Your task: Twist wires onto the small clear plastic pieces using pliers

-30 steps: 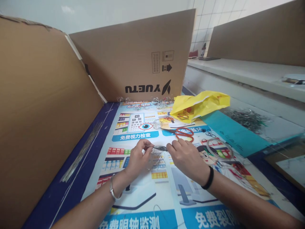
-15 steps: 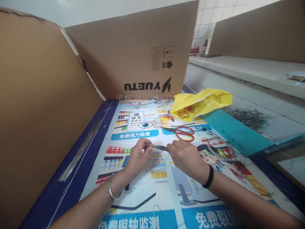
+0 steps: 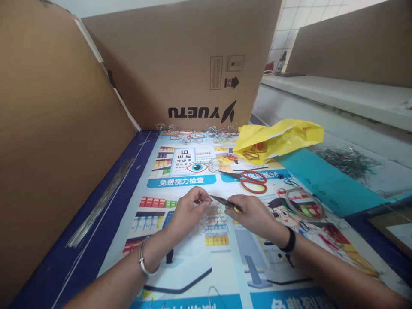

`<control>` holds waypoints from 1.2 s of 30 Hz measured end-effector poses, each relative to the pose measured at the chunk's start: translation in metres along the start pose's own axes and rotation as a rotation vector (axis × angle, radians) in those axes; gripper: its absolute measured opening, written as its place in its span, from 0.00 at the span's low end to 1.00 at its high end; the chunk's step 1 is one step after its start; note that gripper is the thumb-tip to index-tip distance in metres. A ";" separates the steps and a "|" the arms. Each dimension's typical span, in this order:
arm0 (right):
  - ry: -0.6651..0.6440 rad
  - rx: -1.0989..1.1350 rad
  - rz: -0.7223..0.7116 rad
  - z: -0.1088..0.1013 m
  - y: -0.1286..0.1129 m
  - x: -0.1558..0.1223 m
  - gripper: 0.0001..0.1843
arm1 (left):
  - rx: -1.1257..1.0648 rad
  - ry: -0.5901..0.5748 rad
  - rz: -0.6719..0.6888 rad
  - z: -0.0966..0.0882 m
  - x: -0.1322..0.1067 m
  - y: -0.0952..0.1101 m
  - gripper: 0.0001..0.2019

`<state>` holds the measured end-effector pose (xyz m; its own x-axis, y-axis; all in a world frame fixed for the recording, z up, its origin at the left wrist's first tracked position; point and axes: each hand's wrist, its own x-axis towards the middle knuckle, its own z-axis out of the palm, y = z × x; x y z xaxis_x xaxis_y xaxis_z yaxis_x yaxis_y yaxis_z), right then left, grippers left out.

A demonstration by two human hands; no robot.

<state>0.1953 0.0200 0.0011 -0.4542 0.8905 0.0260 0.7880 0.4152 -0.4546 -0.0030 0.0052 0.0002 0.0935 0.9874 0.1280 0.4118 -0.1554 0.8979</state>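
Observation:
My left hand [image 3: 192, 211] is closed in a pinch on a thin wire piece [image 3: 215, 219], whose fine silvery loops spread below and beside the fingertips. The exact shape of the loops is hard to make out against the printed sheet. In my right hand [image 3: 252, 216] is a pair of pliers [image 3: 221, 200] with dark pointed jaws and a bit of yellow handle showing. The jaws point left, and their tip is close to my left fingertips; whether they touch the wire I cannot tell. Scissors [image 3: 253, 180] with orange-red handles lie just beyond my right hand.
A printed sheet [image 3: 180, 266] covers the table. Cardboard panels [image 3: 154, 77] stand at the back and left. Straight wires [image 3: 99, 206] lie at left. On the right are a yellow bag [image 3: 286, 137], a wire coil [image 3: 304, 204], a teal board [image 3: 331, 184] and a wire heap [image 3: 347, 163].
The pliers have turned in my right hand, so their jaws slant more and the yellow handle shows. My left hand keeps its pinch near the same place. The camera view has shifted slightly.

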 end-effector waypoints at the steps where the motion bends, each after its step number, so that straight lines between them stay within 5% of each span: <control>1: 0.006 -0.001 0.003 0.000 0.000 0.001 0.09 | -0.002 0.004 -0.002 0.000 0.000 0.000 0.02; 17: 0.093 -0.261 -0.106 -0.011 -0.004 -0.005 0.05 | 0.053 0.039 0.002 -0.001 -0.002 0.004 0.04; 23: 0.151 -0.538 -0.204 -0.016 -0.009 -0.008 0.07 | 0.066 0.008 -0.021 -0.003 0.000 0.001 0.04; 31: 0.203 -0.620 -0.260 -0.013 -0.005 -0.009 0.07 | -0.005 -0.176 -0.005 -0.011 0.004 -0.001 0.05; 36: 0.194 -0.610 -0.260 -0.012 -0.005 -0.009 0.07 | -0.016 -0.147 0.026 -0.012 0.003 0.001 0.06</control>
<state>0.2005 0.0119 0.0144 -0.6224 0.7415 0.2506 0.7823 0.5997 0.1686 -0.0136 0.0086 0.0067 0.2363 0.9676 0.0890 0.3934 -0.1791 0.9017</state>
